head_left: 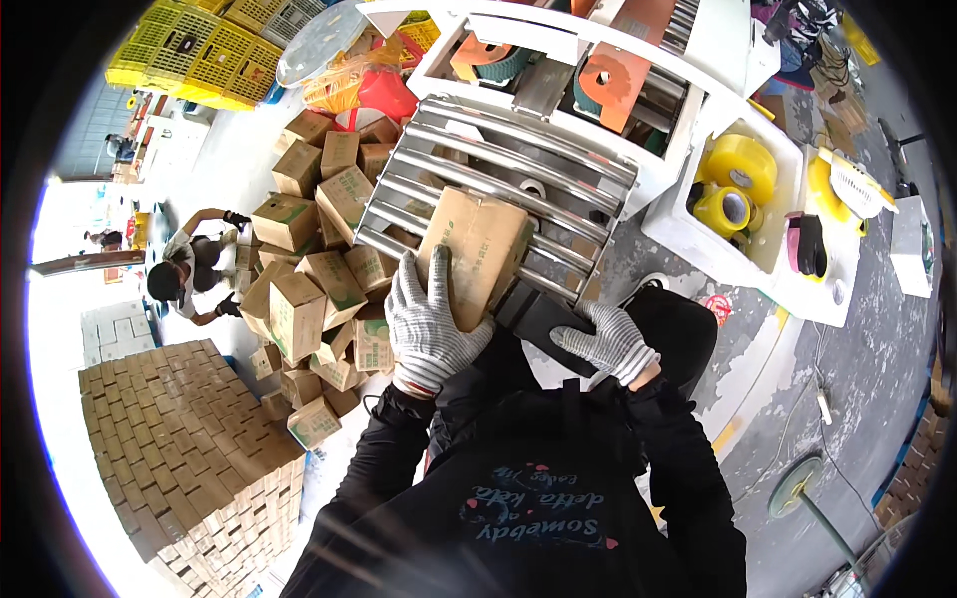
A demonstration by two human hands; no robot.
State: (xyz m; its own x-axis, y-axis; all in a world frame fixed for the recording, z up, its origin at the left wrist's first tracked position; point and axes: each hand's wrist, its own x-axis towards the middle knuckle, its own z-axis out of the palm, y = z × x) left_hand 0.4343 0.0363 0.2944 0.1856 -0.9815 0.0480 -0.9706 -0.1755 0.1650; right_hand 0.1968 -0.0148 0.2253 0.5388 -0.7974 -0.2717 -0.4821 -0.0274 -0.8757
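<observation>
- Watching from a distance through the head view, I find the left hand point(431, 329), in a grey-and-white striped knit glove, spread against the brown carton point(474, 257); one finger lies along its left edge and the thumb reaches across its near end.
- I see the carton resting on the metal rollers of the roller conveyor point(498, 165), toward its near side and slanted across them, green print on its top.
- My right hand point(610, 341), gloved to match, lies with curled fingers over the right end of a black slab point(543, 324) beside the carton; I cannot tell whether it pinches the slab or only rests there.
- Beyond the rollers I make out a white-framed machine point(558, 25) with orange plates point(620, 85).
- To the right sits a white foam box point(670, 231) holding yellow tape rolls point(741, 167).
- Left of the conveyor I have a loose heap of cartons point(299, 309), tumbled at many angles, with a co-worker point(184, 267) in dark gloves bending beside it.
- Nearer on that side stands a neat block of stacked cartons point(189, 439); yellow crates point(194, 50) fill the far left corner.
</observation>
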